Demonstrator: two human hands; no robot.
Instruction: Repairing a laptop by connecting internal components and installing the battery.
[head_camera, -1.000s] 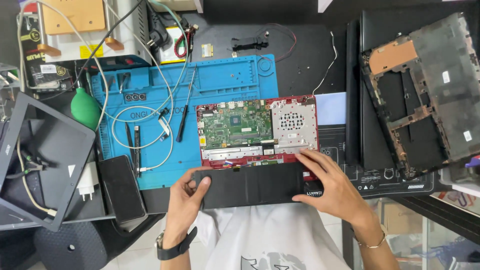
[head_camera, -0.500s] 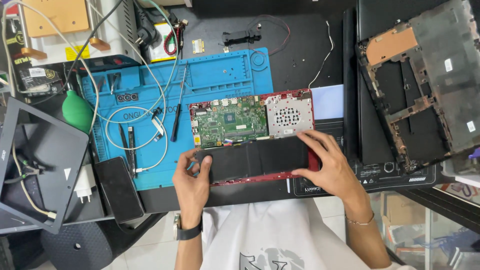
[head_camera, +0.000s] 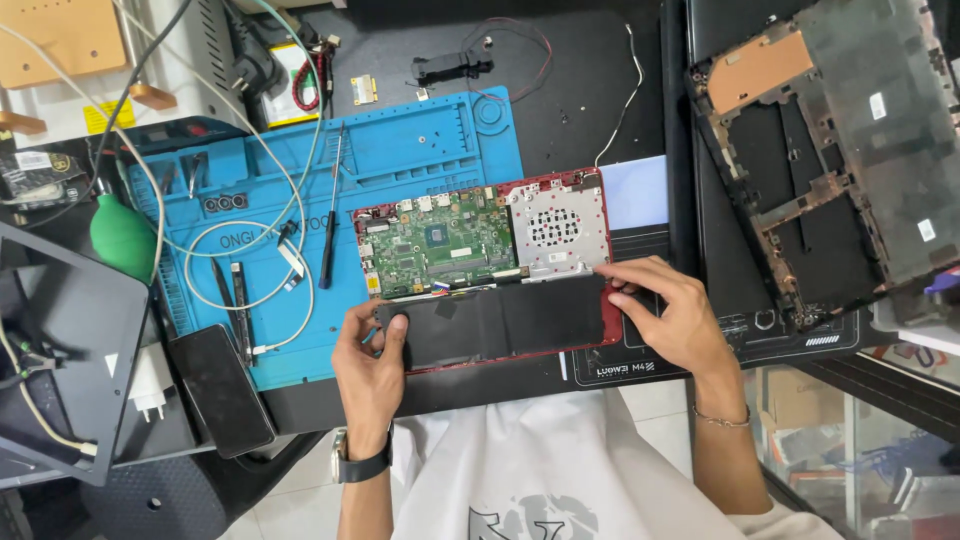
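An opened red laptop base (head_camera: 606, 322) lies on the bench, with its green motherboard (head_camera: 440, 245) and a silver perforated plate (head_camera: 556, 227) exposed. A long flat black battery (head_camera: 500, 320) lies across the laptop's near half. My left hand (head_camera: 370, 365) grips the battery's left end, thumb on top. The fingers of my right hand (head_camera: 670, 315) press on its right end at the red edge.
A blue work mat (head_camera: 400, 150) under the laptop holds a screwdriver (head_camera: 330, 225), tweezers and a white cable. A black phone (head_camera: 222, 388) and a green air blower (head_camera: 122, 238) are at the left. A stripped black laptop cover (head_camera: 830, 170) lies at the right.
Both hands have carried the battery away from me, from the bench's front edge onto the near half of the red laptop base, where it now lies.
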